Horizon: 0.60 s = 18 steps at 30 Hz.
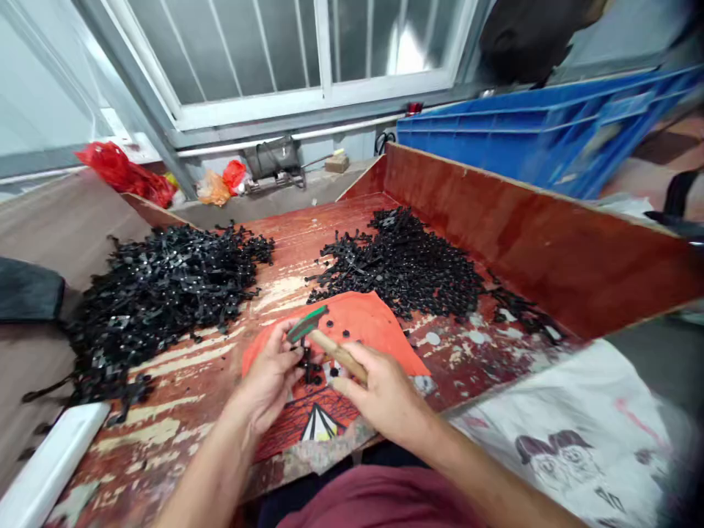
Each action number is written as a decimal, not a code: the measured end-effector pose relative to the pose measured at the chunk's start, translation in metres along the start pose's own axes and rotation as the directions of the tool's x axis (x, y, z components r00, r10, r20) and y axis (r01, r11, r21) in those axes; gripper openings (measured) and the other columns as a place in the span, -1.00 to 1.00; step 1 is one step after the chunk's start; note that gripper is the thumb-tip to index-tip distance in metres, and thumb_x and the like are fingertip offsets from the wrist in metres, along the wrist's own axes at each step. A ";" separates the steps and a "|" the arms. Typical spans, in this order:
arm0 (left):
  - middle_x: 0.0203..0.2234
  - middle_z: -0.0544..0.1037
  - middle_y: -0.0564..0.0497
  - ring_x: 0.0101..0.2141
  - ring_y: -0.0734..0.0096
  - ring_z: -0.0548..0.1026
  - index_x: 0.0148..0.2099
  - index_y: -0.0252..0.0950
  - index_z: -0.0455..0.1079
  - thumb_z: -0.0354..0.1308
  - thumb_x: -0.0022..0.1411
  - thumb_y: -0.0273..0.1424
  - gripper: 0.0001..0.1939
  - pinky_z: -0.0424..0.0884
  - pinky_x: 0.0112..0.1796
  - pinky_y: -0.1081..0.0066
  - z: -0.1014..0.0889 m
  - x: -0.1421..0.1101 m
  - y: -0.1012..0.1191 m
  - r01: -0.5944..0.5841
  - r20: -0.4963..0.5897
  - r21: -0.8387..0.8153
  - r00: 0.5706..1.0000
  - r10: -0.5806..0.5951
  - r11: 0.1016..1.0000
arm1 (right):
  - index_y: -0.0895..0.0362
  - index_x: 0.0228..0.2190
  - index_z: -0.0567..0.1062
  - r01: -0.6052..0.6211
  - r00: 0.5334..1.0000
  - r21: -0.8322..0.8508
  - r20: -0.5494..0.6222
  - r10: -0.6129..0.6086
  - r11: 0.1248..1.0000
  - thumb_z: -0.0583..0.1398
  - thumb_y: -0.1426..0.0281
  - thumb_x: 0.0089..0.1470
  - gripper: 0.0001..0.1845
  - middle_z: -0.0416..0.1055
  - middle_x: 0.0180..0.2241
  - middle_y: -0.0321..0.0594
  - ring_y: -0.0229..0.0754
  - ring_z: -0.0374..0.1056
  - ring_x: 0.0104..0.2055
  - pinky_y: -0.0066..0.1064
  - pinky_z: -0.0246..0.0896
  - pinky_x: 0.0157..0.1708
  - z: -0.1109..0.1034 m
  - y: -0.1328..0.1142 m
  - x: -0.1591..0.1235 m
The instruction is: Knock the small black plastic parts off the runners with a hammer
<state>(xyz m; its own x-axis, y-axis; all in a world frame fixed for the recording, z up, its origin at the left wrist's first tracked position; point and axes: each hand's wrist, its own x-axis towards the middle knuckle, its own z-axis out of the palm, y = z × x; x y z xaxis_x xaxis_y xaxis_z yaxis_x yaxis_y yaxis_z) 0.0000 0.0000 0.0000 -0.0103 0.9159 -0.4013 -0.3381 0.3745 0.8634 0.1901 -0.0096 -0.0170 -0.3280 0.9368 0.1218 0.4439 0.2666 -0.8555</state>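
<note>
Over the cloth [388,334], left hand [270,383] pinched black part [306,359]; right hand [385,387] gripped tool [336,353], axis slanting toward cloth's far left.

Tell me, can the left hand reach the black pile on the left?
Probably yes: nothing seems to block the worn red tabletop between the left hand and the black pile, though the hand appears to be holding a black piece.

White glare marks the window [300,51] while the right edge blurs
</note>
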 end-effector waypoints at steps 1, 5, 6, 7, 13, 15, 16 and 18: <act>-0.38 0.43 0.15 -0.41 0.57 0.49 -0.03 -0.16 0.38 0.38 -0.09 -0.52 -0.46 0.35 -0.47 0.65 0.005 -0.002 -0.002 -0.018 -0.033 -0.030 0.999 0.017 0.999 | 0.01 -0.20 0.48 0.003 1.000 -0.009 0.010 -0.003 1.000 0.30 0.46 0.05 -0.76 0.45 -0.35 -0.43 -0.26 0.33 -0.32 -0.49 0.10 -0.33 0.002 -0.002 0.003; -0.25 0.49 0.07 -0.33 0.48 0.52 -0.02 -0.18 0.40 0.37 -0.05 -0.46 -0.51 0.45 -0.40 0.56 0.015 -0.009 -0.007 -0.031 -0.021 0.041 0.999 0.032 0.999 | 0.07 -0.31 0.49 -0.003 1.000 -0.041 0.020 0.004 0.999 0.26 0.42 0.09 -0.92 0.42 -0.45 -0.40 -0.26 0.30 -0.42 -0.49 0.08 -0.43 0.006 -0.005 0.013; -0.25 0.51 0.04 -0.32 0.42 0.54 0.02 -0.18 0.39 0.35 -0.01 -0.41 -0.51 0.48 -0.39 0.50 0.014 -0.011 -0.008 -0.020 0.013 0.111 1.000 0.018 0.994 | 0.08 -0.32 0.49 -0.009 1.000 -0.048 0.013 0.010 0.999 0.23 0.43 0.11 -0.96 0.43 -0.46 -0.38 -0.25 0.30 -0.43 -0.48 0.07 -0.44 0.005 -0.005 0.016; -0.29 0.53 0.01 -0.35 0.37 0.55 0.08 -0.18 0.38 0.31 0.06 -0.34 -0.50 0.50 -0.40 0.44 0.012 -0.013 -0.008 -0.006 0.046 0.212 0.999 -0.004 0.977 | 0.09 -0.32 0.49 -0.011 1.000 -0.054 0.011 0.012 0.998 0.21 0.43 0.12 -0.95 0.44 -0.45 -0.36 -0.25 0.30 -0.42 -0.48 0.08 -0.44 0.004 -0.004 0.018; -0.44 0.61 -0.07 -0.45 0.19 0.57 0.28 -0.13 0.31 0.02 0.31 -0.20 -0.49 0.43 -0.33 0.29 -0.012 -0.018 0.008 -0.282 0.295 0.842 0.954 0.046 0.459 | 0.08 -0.30 0.51 0.032 0.998 -0.127 0.063 -0.024 0.991 0.21 0.44 0.12 -0.92 0.46 -0.46 -0.35 -0.24 0.31 -0.44 -0.47 0.03 -0.46 -0.005 -0.005 0.022; -0.32 0.64 -0.10 -0.30 0.12 0.58 0.20 -0.09 0.40 0.01 0.32 -0.26 -0.56 0.39 -0.22 0.29 -0.019 -0.017 0.016 -0.380 0.373 0.892 0.925 0.076 0.243 | 0.10 -0.35 0.49 0.051 0.996 -0.171 0.077 -0.039 0.984 0.22 0.44 0.11 -0.98 0.45 -0.47 -0.32 -0.23 0.30 -0.45 -0.45 -0.01 -0.46 -0.004 -0.010 0.020; -0.32 0.64 -0.10 -0.27 0.10 0.57 0.14 -0.09 0.45 0.01 0.31 -0.27 -0.60 0.37 -0.20 0.28 -0.022 -0.016 0.020 -0.393 0.386 0.904 0.919 0.074 0.165 | 0.11 -0.35 0.49 0.063 0.996 -0.191 0.081 -0.049 0.980 0.22 0.44 0.11 -0.98 0.47 -0.45 -0.30 -0.21 0.31 -0.43 -0.44 -0.02 -0.45 -0.002 -0.012 0.018; -0.34 0.64 -0.10 -0.27 0.10 0.56 -0.03 -0.13 0.55 0.04 0.29 -0.25 -0.68 0.35 -0.20 0.29 -0.026 -0.014 0.025 -0.391 0.386 0.909 0.920 0.063 0.142 | 0.11 -0.35 0.48 0.089 0.993 -0.215 0.093 -0.071 0.972 0.21 0.44 0.12 -0.98 0.49 -0.41 -0.25 -0.19 0.33 -0.39 -0.43 -0.03 -0.42 0.002 -0.017 0.015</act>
<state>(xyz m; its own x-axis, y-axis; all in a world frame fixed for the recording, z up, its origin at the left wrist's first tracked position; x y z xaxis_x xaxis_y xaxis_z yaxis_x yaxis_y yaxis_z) -0.0328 -0.0073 0.0190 0.3328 0.9223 -0.1966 0.8114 -0.1738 0.5581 0.1755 -0.0002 -0.0017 -0.4344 0.8906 0.1350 0.5820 0.3919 -0.7126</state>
